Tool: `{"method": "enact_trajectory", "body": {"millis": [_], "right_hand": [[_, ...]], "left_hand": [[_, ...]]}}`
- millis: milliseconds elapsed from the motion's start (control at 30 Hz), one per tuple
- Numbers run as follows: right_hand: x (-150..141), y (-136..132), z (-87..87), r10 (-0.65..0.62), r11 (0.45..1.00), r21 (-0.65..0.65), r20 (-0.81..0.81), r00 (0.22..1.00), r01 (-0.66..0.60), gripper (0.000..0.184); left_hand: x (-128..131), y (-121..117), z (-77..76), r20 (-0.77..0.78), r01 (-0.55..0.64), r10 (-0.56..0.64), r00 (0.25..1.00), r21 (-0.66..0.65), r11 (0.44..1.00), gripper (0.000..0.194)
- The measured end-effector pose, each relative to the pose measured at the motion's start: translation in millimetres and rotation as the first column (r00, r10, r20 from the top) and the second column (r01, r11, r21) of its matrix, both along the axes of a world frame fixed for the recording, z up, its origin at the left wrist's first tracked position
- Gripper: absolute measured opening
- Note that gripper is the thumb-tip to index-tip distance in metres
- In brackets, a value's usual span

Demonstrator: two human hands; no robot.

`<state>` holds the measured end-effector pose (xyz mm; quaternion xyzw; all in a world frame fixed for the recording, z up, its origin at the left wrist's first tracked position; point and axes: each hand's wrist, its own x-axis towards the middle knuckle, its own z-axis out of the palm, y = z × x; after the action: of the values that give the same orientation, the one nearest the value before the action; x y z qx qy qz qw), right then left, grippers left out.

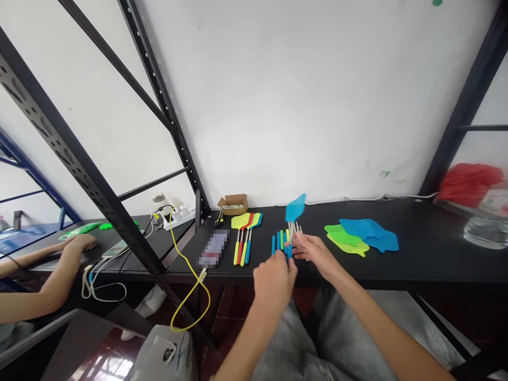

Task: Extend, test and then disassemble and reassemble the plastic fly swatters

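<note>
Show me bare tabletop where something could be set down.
The black tabletop is barest between the blue swatter heads and the clear plastic; a narrow strip separates assembled swatters from loose handles. Around the left hand and right hand it is crowded.

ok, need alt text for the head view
A person's left hand grips a blue plastic fly swatter over a black table, right hand at its shaft. Four yellow, red and blue plastic swatters lie to the left, slim blue, green and yellow handles nearer, flat blue swatter heads and yellow-green swatter heads to the right.
</note>
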<state>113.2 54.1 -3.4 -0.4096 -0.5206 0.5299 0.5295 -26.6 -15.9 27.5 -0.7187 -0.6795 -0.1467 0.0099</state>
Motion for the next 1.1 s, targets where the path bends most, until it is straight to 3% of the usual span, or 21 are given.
{"method": "enact_trajectory", "body": {"millis": [100, 200, 267, 333, 400, 500, 600, 667, 733, 767, 800, 833, 900, 933, 967, 1000, 1033, 1100], "right_hand": [[-8.8, 5.8, 0.4, -0.015, 0.996, -0.084, -0.394, 0.919, -0.020, 0.033], [-3.5, 8.9, -1.3, -0.061, 0.996, -0.088, -0.545, 0.836, 0.016, 0.030], [4.0, 8.9, -1.3, -0.066, 0.996, -0.084, -0.598, 0.799, 0.019, 0.028], [11.1, 7.9, 0.6, -0.080, 0.996, -0.083, -0.642, 0.763, 0.035, 0.026], [14.5, 6.5, 3.9, -0.104, 0.994, -0.082, -0.667, 0.738, 0.065, 0.025], [9.4, 4.9, 9.8, -0.106, 0.994, -0.052, -0.668, 0.737, 0.096, 0.026], [0.1, 8.4, 16.9, -0.091, 0.995, -0.020, -0.604, 0.792, 0.099, 0.028], [3.4, 16.2, 25.1, -0.085, 0.993, 0.026, -0.555, 0.827, 0.119, 0.029], [21.6, 27.2, 37.4, -0.104, 0.977, 0.100, -0.547, 0.831, 0.188, 0.028], [35.8, 32.4, 44.3, -0.128, 0.964, 0.125, -0.556, 0.821, 0.236, 0.029], [52.0, 36.7, 50.9, -0.156, 0.947, 0.147, -0.572, 0.806, 0.287, 0.031], [68.6, 39.2, 56.3, -0.207, 0.918, 0.159, -0.588, 0.782, 0.363, 0.032], [96.8, 37.5, 61.5, -0.216, 0.922, 0.174, -0.512, 0.831, 0.347, 0.025], [106.1, 33.3, 60.8, -0.219, 0.933, 0.158, -0.463, 0.859, 0.323, 0.024], [111.3, 27.6, 58.2, -0.215, 0.946, 0.136, -0.418, 0.883, 0.295, 0.025], [112.8, 21.1, 54.0, -0.212, 0.955, 0.111, -0.388, 0.897, 0.274, 0.029], [111.1, 14.9, 48.6, -0.207, 0.963, 0.086, -0.374, 0.904, 0.256, 0.033], [101.4, 5.6, 36.4, -0.196, 0.974, 0.036, -0.374, 0.906, 0.226, 0.037]], "left_hand": [[25.5, -5.1, -13.3, 0.122, 0.096, -0.097, 0.988, 0.011, 0.995, 0.033], [42.9, -1.2, -32.6, 0.333, 0.188, -0.190, 0.923, 0.038, 0.981, 0.042], [50.7, 1.7, -42.8, 0.525, 0.243, -0.243, 0.816, 0.070, 0.968, 0.047], [56.2, 3.3, -47.5, 0.717, 0.310, -0.276, 0.641, 0.087, 0.947, 0.051], [59.5, 4.5, -46.3, 0.868, 0.393, -0.264, 0.420, 0.088, 0.915, 0.054], [62.3, 7.7, -37.1, 0.990, 0.486, -0.117, 0.076, 0.066, 0.872, 0.050], [66.0, 6.5, -30.6, 0.973, 0.550, 0.067, -0.223, 0.069, 0.832, 0.046], [68.0, -4.3, -35.1, 0.921, 0.580, 0.149, -0.361, 0.096, 0.809, 0.048], [65.4, -23.3, -47.2, 0.883, 0.612, 0.207, -0.422, 0.108, 0.784, 0.049], [60.9, -33.2, -54.4, 0.884, 0.633, 0.222, -0.411, 0.102, 0.768, 0.050], [53.9, -41.2, -60.8, 0.911, 0.665, 0.218, -0.351, 0.078, 0.743, 0.051], [44.3, -45.4, -65.2, 0.951, 0.686, 0.193, -0.242, 0.027, 0.727, 0.051], [18.4, -38.0, -65.6, 0.998, 0.474, 0.007, 0.063, -0.036, 0.880, 0.051], [3.8, -25.9, -61.7, 0.950, 0.397, -0.104, 0.293, -0.023, 0.918, 0.052], [-10.5, -9.5, -55.9, 0.839, 0.288, -0.150, 0.523, -0.008, 0.958, 0.049], [-23.4, 9.7, -49.4, 0.676, 0.166, -0.122, 0.727, -0.001, 0.986, 0.045], [-34.0, 29.7, -43.2, 0.496, 0.049, -0.042, 0.868, -0.001, 0.999, 0.040], [-46.9, 64.9, -34.6, 0.213, -0.081, 0.087, 0.973, -0.040, 0.996, 0.036]]}}
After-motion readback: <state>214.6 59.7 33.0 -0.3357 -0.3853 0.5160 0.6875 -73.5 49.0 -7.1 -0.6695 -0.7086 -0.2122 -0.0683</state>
